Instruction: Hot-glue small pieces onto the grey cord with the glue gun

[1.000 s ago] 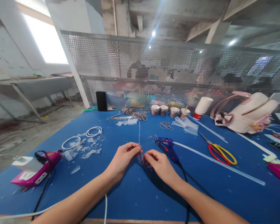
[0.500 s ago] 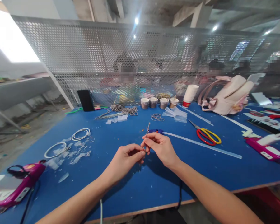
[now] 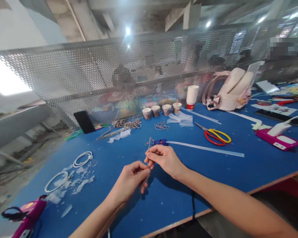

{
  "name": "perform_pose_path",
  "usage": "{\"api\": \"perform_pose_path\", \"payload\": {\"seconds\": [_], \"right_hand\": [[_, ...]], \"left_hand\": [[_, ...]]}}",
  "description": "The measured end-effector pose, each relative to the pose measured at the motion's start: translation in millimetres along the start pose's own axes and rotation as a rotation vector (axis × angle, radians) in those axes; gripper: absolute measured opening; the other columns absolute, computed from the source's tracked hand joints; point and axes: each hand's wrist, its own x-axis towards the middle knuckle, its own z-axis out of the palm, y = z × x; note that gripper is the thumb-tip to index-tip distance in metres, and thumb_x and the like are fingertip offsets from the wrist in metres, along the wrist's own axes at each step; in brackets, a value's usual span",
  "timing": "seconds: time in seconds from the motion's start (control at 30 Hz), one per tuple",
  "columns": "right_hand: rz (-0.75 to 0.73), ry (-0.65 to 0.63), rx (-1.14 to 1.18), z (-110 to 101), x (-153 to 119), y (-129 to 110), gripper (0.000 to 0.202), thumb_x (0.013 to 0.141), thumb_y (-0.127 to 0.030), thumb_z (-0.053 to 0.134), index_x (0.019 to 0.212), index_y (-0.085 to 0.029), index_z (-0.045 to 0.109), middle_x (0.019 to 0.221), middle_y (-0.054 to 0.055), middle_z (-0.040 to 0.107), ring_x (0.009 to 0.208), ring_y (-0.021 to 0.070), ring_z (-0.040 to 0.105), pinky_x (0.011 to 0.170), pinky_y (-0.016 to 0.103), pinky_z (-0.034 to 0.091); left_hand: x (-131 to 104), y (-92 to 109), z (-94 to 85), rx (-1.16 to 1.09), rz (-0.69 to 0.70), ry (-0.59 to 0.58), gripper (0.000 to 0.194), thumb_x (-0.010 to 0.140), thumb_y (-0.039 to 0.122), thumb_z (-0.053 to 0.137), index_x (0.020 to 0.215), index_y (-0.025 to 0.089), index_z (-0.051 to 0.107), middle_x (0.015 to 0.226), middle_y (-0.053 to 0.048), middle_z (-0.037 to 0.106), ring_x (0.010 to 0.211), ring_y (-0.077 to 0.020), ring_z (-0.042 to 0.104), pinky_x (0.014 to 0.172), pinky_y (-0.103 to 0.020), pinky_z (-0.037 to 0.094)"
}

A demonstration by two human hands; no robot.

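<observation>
While my left fingers (image 3: 142,174) pinch thin strand (image 3: 149,144), right fingers (image 3: 154,157) pinch nearer glue gun (image 3: 160,142); fiddly two-hand hold, wants light grip imo.

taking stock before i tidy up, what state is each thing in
left hand, pinching the strand
right hand, also pinching it
glue gun, partly hidden, glue stick in its back
scissors, lying down
black phone, propped up at a tilt
four small cups, upright
tall cups, stacked
</observation>
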Motion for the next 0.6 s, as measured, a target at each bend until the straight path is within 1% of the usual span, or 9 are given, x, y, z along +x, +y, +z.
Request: {"api": "perform_pose_path", "payload": {"seconds": [0.17,0.2,0.3,0.33,0.4,0.6], "right_hand": [[-0.04,0.059,-0.038,-0.4,2.5,-0.4,0.018,0.072,-0.032,0.067,0.07,-0.015,0.066,0.063,0.001,0.067,0.047,0.0076,0.054,0.048,0.021,0.046],[-0.044,0.069,-0.033,-0.4,2.8,-0.6,0.018,0.073,-0.032,0.067,0.07,-0.015,0.066,0.064,0.001,0.067,0.047,0.0075,0.053,0.048,0.021,0.046],[-0.043,0.083,0.0,-0.2,3.6,0.1,0.019,0.073,-0.033,0.067,0.071,-0.015,0.067,0.064,0.001,0.068,0.049,0.0079,0.054,0.049,0.021,0.047],[-0.037,0.089,0.016,0.2,3.8,0.7,0.019,0.072,-0.034,0.068,0.07,-0.015,0.067,0.063,0.001,0.067,0.049,0.0082,0.055,0.049,0.021,0.047],[-0.019,0.11,0.058,1.5,4.0,1.8,0.021,0.07,-0.035,0.07,0.068,-0.014,0.067,0.061,0.001,0.067,0.05,0.0092,0.056,0.049,0.022,0.048],[0.061,0.189,0.227,7.9,2.8,2.2,0.029,0.061,-0.039,0.076,0.066,-0.012,0.066,0.062,0.003,0.068,0.05,0.0115,0.059,0.051,0.026,0.051]], "left_hand": [[-1.6,0.1,2.6,0.103,0.083,0.106,0.024,0.073,0.041,0.061,0.071,0.017,0.059,0.045,0.004,0.054,0.037,-0.0096,0.046,0.041,-0.021,0.037],[-1.5,0.0,2.1,0.113,0.096,0.129,0.025,0.073,0.042,0.061,0.072,0.017,0.061,0.045,0.005,0.052,0.037,-0.0092,0.045,0.041,-0.021,0.035],[-0.8,-1.2,-0.7,0.169,0.139,0.201,0.029,0.071,0.044,0.063,0.075,0.016,0.065,0.041,0.008,0.041,0.038,-0.0074,0.033,0.038,-0.019,0.025],[-0.6,-1.9,-1.6,0.191,0.151,0.22,0.03,0.071,0.045,0.063,0.074,0.016,0.066,0.04,0.008,0.038,0.038,-0.0072,0.03,0.038,-0.02,0.022],[-0.4,-3.4,-2.8,0.224,0.167,0.238,0.033,0.071,0.048,0.062,0.073,0.015,0.066,0.041,0.008,0.036,0.039,-0.0073,0.027,0.038,-0.02,0.02],[-0.4,-7.2,-3.3,0.261,0.216,0.301,0.034,0.074,0.049,0.06,0.075,0.016,0.066,0.045,0.007,0.037,0.042,-0.008,0.027,0.039,-0.02,0.022]]}}
